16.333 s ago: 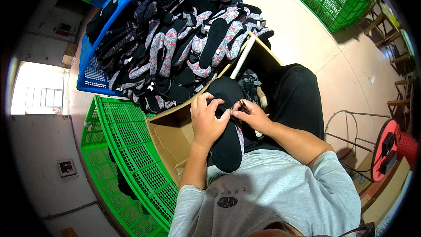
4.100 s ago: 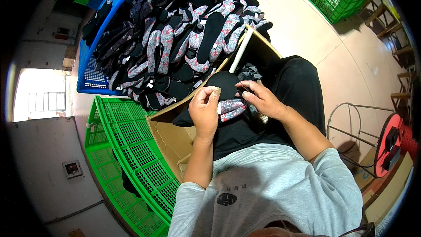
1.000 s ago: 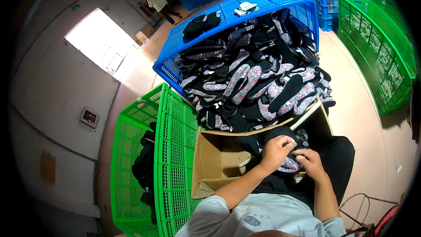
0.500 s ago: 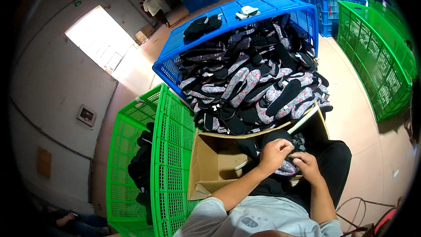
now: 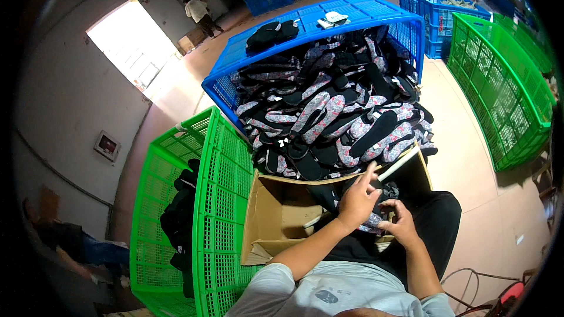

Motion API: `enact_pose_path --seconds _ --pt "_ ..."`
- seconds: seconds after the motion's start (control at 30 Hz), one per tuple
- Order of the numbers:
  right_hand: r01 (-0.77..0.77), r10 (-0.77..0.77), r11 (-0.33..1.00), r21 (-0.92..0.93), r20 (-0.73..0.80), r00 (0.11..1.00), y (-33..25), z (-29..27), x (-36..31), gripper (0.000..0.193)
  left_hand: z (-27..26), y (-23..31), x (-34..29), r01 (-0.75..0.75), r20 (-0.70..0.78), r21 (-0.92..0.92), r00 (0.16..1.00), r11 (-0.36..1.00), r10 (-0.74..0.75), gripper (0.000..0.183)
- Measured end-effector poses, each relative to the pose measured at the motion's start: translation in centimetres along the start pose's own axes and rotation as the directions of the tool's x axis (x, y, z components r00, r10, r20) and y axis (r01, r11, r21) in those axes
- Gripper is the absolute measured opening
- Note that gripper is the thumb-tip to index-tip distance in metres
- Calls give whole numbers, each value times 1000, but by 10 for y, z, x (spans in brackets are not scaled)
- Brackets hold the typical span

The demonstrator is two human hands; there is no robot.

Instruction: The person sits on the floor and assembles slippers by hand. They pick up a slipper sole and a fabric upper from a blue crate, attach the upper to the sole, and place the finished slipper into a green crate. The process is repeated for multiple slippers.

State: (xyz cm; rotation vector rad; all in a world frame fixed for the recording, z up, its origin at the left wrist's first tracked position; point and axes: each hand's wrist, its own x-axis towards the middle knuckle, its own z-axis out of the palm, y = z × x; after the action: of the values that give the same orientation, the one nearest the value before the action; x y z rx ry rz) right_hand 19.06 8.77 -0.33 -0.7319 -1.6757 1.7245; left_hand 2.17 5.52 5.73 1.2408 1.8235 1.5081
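Both my hands hold a floral-patterned slipper with a black sole over my lap. My left hand grips its upper part, one finger raised. My right hand pinches its lower edge. Most of the slipper is hidden by my fingers. Just beyond my hands sits an open cardboard box, and past that a heap of the same slippers fills a blue crate.
A green crate stands on edge at my left, with dark items in the one behind it. Another green crate is at the right. More blue crates sit at the back. A person stands by the bright doorway.
My view has tilted up slightly, showing more of the room. My hands stay on the slipper over my lap, with a left finger now lifted.
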Motion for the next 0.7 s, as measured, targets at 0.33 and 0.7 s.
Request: enact_pose_path --seconds 0.33,0.7 --pt "-141 147 989 45 -192 970 16 21 -6 29 -33 13 -27 -410 -20 334 897 849 441 41" --pt "128 -58 982 138 -428 902 -18 10 -2 18 -30 -25 -59 -87 102 106 992 991 76 26"
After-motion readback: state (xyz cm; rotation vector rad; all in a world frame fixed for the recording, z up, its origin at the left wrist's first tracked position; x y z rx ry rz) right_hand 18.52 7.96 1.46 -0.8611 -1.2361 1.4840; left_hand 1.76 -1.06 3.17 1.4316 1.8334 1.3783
